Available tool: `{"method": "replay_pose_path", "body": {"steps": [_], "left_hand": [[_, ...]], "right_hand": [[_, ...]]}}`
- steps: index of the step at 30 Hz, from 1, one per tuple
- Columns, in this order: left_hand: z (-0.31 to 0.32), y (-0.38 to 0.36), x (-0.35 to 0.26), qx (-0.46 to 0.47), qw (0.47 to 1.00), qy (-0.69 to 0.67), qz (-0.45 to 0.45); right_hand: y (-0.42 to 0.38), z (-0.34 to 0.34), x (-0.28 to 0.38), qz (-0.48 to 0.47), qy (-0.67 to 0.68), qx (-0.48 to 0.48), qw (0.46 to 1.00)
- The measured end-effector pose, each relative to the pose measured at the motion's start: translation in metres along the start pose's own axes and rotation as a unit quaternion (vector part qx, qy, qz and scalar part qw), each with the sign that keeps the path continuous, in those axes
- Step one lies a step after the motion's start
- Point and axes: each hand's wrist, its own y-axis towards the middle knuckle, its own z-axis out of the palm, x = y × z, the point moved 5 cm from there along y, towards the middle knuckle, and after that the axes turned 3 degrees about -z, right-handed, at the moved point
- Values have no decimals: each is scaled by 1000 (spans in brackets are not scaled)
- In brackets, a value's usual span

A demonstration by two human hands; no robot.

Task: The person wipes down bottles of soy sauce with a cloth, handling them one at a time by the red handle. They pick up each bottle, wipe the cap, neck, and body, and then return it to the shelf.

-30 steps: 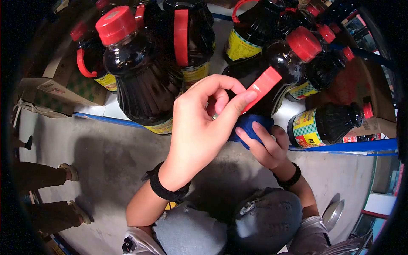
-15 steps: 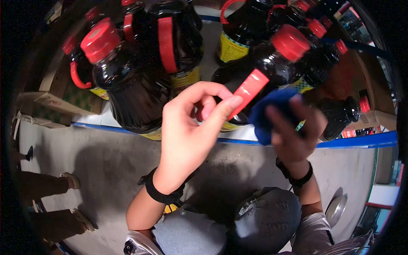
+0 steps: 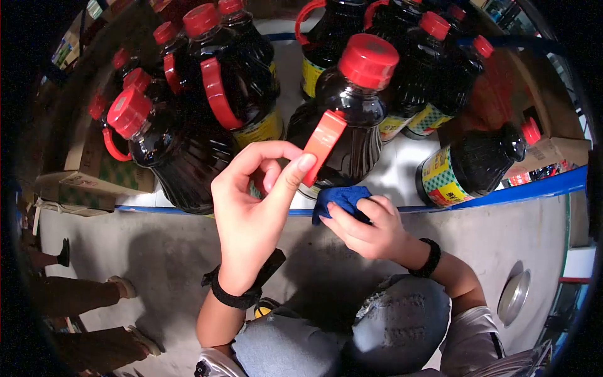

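A large dark bottle (image 3: 361, 141) with a red screw cap stands close in front of me at the shelf's front edge. My left hand (image 3: 248, 201) pinches its red carrying handle (image 3: 326, 141) between thumb and fingers. Low on the same bottle, my right hand (image 3: 374, 232) holds a bunched blue cloth (image 3: 342, 198). The cloth appears to touch the bottle's lower front, though the exact contact is hidden. Left of my left hand stands another dark bottle (image 3: 182, 157) with a red cap.
More dark bottles with red caps and yellow labels fill the shelf behind. One bottle (image 3: 474, 164) leans or lies at the right. A cardboard box (image 3: 94, 182) sits at the left, a blue shelf edge (image 3: 534, 196) runs along the front, and a person's legs (image 3: 81, 298) show at left.
My right hand has brought the blue cloth left and down to the bottle's base. My left hand and the gripped bottle have shifted left in view; the bottle at right now shows more fully.
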Motion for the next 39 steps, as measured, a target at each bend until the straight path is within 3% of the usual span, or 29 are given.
{"method": "replay_pose_path", "body": {"steps": [1,4,6,8,10,14,16,18,21,24,26,29,34,39], "left_hand": [[-1,0,0,-7,1000,5,-1],[-3,-1,-1,-10,1000,25,-3],[-1,-1,0,-10,1000,16,2],[3,0,-2,-12,1000,5,10],[4,0,-5,-48,998,-40,24],[1,-1,-4,-7,999,16,30],[5,-1,-3,-5,999,4,33],[5,-2,-3,-22,999,-7,39],[2,-3,-4,-26,999,17,26],[2,-3,-4,-24,999,15,23],[0,-3,-2,-25,999,20,22],[2,-3,0,-20,1000,20,12],[1,-2,1,-27,999,-2,17],[0,-3,-3,-19,999,26,31]], "right_hand": [[-2,-3,-1,6,-2,-3,1000],[2,-30,-13,47,-43,-160,985],[16,-44,-19,23,-186,-71,980],[34,-43,-40,140,-55,-51,987],[40,-31,-42,107,-102,-146,978],[36,-13,-29,82,-123,-162,976],[43,-9,-20,118,-145,-118,975],[45,-4,-7,115,-150,19,982],[42,-8,-5,59,-181,18,981],[42,-28,-19,91,1,39,995],[40,-39,-25,150,36,54,987],[48,-55,-39,182,-26,11,983],[51,-28,-31,120,-103,-62,986],[41,-10,-5,88,-139,27,986]]}}
